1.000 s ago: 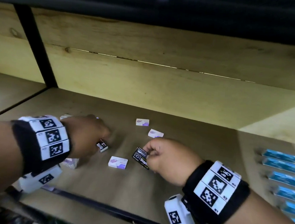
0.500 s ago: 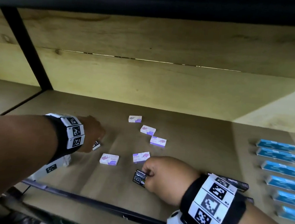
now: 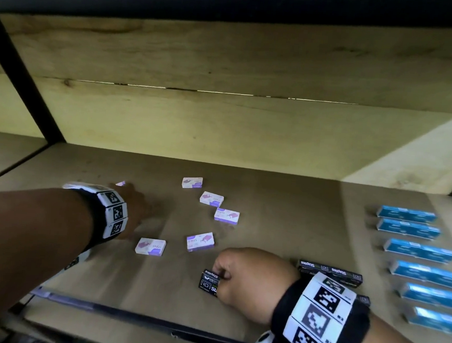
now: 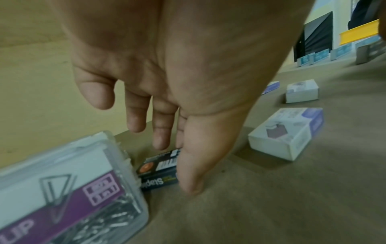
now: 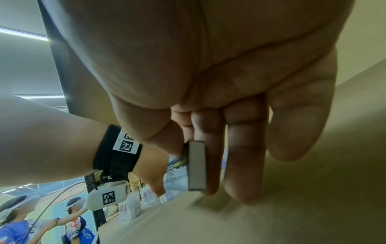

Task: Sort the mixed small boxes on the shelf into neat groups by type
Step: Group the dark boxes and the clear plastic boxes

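**Blue row done, black pile begun, white-and-purple boxes still scattered**

The right hand pinches a small black staples box between thumb and fingers, low over the shelf. Just right of that box, behind the wrist, lie more black staples boxes, a group that looks started. Farther right, the blue boxes already stand in a tidy row. Left and behind the held box, five white-and-purple boxes remain loose and unaligned. Far left, the left hand, fingers relaxed and holding nothing, hangs over another black box beside a clear clip case; that one is likely next.
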